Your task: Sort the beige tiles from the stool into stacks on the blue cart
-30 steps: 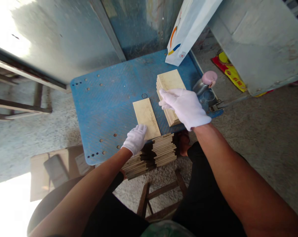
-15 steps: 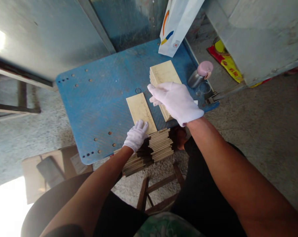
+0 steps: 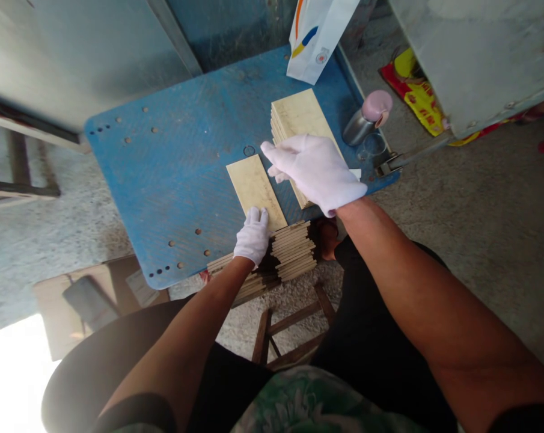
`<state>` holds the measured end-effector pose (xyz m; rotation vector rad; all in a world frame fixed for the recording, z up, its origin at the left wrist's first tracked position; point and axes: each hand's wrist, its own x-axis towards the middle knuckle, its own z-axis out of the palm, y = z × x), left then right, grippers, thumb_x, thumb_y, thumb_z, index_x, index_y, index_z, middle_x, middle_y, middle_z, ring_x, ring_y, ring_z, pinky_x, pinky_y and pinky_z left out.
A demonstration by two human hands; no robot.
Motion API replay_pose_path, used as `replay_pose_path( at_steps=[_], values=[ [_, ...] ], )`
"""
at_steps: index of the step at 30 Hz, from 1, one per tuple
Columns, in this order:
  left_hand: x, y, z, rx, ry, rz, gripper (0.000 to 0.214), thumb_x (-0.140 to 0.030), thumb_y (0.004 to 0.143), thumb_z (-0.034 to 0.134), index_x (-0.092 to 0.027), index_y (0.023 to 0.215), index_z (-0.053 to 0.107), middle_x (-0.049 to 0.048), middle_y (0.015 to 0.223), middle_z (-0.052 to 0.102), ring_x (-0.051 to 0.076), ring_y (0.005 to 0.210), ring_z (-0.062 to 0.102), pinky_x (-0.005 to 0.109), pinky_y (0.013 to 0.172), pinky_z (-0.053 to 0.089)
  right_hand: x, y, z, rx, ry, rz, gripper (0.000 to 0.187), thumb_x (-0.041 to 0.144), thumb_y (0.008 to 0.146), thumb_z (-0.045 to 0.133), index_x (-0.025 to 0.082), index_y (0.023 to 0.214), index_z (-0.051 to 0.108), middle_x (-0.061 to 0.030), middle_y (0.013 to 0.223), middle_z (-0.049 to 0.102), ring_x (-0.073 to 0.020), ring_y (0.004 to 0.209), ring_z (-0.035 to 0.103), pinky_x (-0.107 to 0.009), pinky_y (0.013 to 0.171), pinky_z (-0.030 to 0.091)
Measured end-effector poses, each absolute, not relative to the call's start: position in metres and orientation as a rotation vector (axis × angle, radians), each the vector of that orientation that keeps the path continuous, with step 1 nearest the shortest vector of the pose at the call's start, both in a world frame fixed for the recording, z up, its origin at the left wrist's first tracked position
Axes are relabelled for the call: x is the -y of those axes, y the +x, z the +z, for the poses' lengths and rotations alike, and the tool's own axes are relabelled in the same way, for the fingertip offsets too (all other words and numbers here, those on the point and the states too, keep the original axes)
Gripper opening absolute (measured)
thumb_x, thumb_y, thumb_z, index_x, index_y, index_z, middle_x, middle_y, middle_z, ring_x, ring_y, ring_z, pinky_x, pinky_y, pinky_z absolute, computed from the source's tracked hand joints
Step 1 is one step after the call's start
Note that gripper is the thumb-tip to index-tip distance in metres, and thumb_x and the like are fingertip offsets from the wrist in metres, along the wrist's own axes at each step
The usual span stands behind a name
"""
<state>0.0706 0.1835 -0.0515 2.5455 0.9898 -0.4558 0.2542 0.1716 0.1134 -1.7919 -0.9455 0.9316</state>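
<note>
Left grip (image 3: 252, 236): white cotton glove, fingers loosely together, tips over the near end of a lone cream slab (image 3: 255, 189). No clear pinch, so cannot tell if it has hold or is only touching. Right grip (image 3: 314, 169): white glove, open flat, palm down, fingers pointing toward the left grip. It covers the near part of a tall cream slab stack (image 3: 296, 117) and holds nothing visibly; contact with the stack is not clear from this view.

Slab state: three lots. The lone slab lies flat on the blue perforated steel surface (image 3: 163, 180), between the two grips and just ahead of the left one. The tall stack sits ahead of the right grip, neat, edges mostly aligned. A lower stepped pile of slabs (image 3: 293, 251) sits just past the surface's near edge, right of the left grip, with a staggered run (image 3: 235, 282) beneath that grip's wrist. Support under that pile is hidden.

Progress, as judged from layout: mid-handling. Many slabs are in each stack, only one lies apart, and no count is possible.

Right of the right grip: steel canister with pink lid (image 3: 366, 117) and a clear glass (image 3: 373, 147). Ahead of both grips: white paper bag (image 3: 317, 30).
</note>
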Motion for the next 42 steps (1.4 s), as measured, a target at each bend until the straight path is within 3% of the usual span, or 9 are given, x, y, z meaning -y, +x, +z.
replay_pose_path(
  at_steps=[4, 9, 14, 16, 18, 21, 26, 37, 42],
  values=[
    [-0.185, 0.074, -0.051, -1.005, 2.515, -0.429, 0.051, -0.019, 0.089, 0.042, -0.017, 0.14, 0.037, 0.0164, 0.136, 0.039, 0.026, 0.13, 0.037, 0.032, 0.099, 0.044, -0.17, 0.257, 0.113, 0.949, -1.827, 0.941, 0.052, 0.067, 0.081, 0.053, 0.018, 0.076, 0.067, -0.0021, 0.071, 0.066, -0.0166, 0.072, 0.063, -0.032, 0.075, 0.05],
    [-0.189, 0.072, -0.044, -1.107, 2.422, -0.336, 0.055, -0.036, 0.087, 0.052, -0.015, 0.137, 0.043, 0.0144, 0.134, 0.047, 0.026, 0.125, 0.045, 0.03, 0.099, 0.044, -0.166, 0.261, 0.116, 0.957, -1.845, 0.951, 0.052, 0.067, 0.082, 0.051, 0.018, 0.078, 0.068, -0.0023, 0.074, 0.067, -0.0171, 0.074, 0.064, -0.031, 0.078, 0.05],
    [-0.154, 0.063, -0.015, -1.354, 2.441, -0.06, 0.054, -0.039, 0.094, 0.04, -0.017, 0.143, 0.037, 0.0118, 0.143, 0.044, 0.023, 0.133, 0.037, 0.031, 0.108, 0.035, -0.163, 0.263, 0.122, 0.986, -1.822, 0.936, 0.049, 0.065, 0.084, 0.05, 0.019, 0.074, 0.065, -0.0022, 0.075, 0.068, -0.0158, 0.072, 0.063, -0.03, 0.076, 0.05],
    [-0.124, 0.056, -0.002, -1.242, 2.478, -0.149, 0.048, -0.039, 0.096, 0.036, -0.024, 0.141, 0.041, 0.0101, 0.136, 0.051, 0.023, 0.124, 0.047, 0.032, 0.1, 0.04, -0.162, 0.264, 0.124, 1.004, -1.82, 0.909, 0.048, 0.064, 0.085, 0.051, 0.019, 0.074, 0.065, -0.0017, 0.076, 0.067, -0.0151, 0.074, 0.062, -0.028, 0.075, 0.048],
    [-0.09, 0.048, 0.007, -1.079, 2.505, -0.406, 0.043, -0.036, 0.097, 0.032, -0.031, 0.137, 0.047, 0.0099, 0.115, 0.061, 0.024, 0.104, 0.058, 0.034, 0.085, 0.046, -0.161, 0.263, 0.125, 1.031, -1.829, 0.876, 0.047, 0.063, 0.086, 0.05, 0.019, 0.075, 0.064, -0.0009, 0.076, 0.067, -0.0141, 0.075, 0.06, -0.026, 0.074, 0.046],
    [-0.048, 0.034, 0.007, -0.863, 2.506, -0.753, 0.043, -0.032, 0.097, 0.03, -0.031, 0.136, 0.049, 0.0106, 0.097, 0.063, 0.024, 0.088, 0.06, 0.034, 0.071, 0.046, -0.159, 0.262, 0.129, 1.092, -1.881, 0.819, 0.047, 0.062, 0.087, 0.048, 0.02, 0.072, 0.062, 0.0013, 0.072, 0.065, -0.0122, 0.073, 0.056, -0.024, 0.072, 0.043],
    [-0.026, 0.025, -0.006, -0.832, 2.518, -0.877, 0.048, -0.032, 0.096, 0.031, -0.024, 0.143, 0.041, 0.0149, 0.102, 0.06, 0.027, 0.089, 0.058, 0.037, 0.069, 0.046, -0.153, 0.26, 0.134, 1.186, -1.936, 0.765, 0.047, 0.063, 0.088, 0.046, 0.022, 0.067, 0.057, 0.0033, 0.07, 0.062, -0.0114, 0.071, 0.053, -0.023, 0.072, 0.04],
    [-0.026, 0.029, -0.01, -0.857, 2.574, -0.873, 0.056, -0.024, 0.094, 0.036, -0.023, 0.149, 0.026, 0.0147, 0.113, 0.057, 0.026, 0.094, 0.055, 0.037, 0.071, 0.047, -0.152, 0.254, 0.129, 1.268, -1.858, 0.714, 0.051, 0.063, 0.09, 0.042, 0.019, 0.071, 0.061, -0.0007, 0.072, 0.064, -0.0154, 0.071, 0.055, -0.029, 0.069, 0.038],
    [-0.023, 0.031, -0.013, -0.825, 2.591, -0.944, 0.057, -0.02, 0.094, 0.038, -0.018, 0.149, 0.026, 0.014, 0.106, 0.058, 0.026, 0.092, 0.055, 0.036, 0.07, 0.046, -0.153, 0.255, 0.132, 1.289, -1.894, 0.754, 0.046, 0.057, 0.092, 0.044, 0.018, 0.076, 0.063, -0.002, 0.078, 0.065, -0.016, 0.075, 0.056, -0.029, 0.072, 0.039]
  ],
)
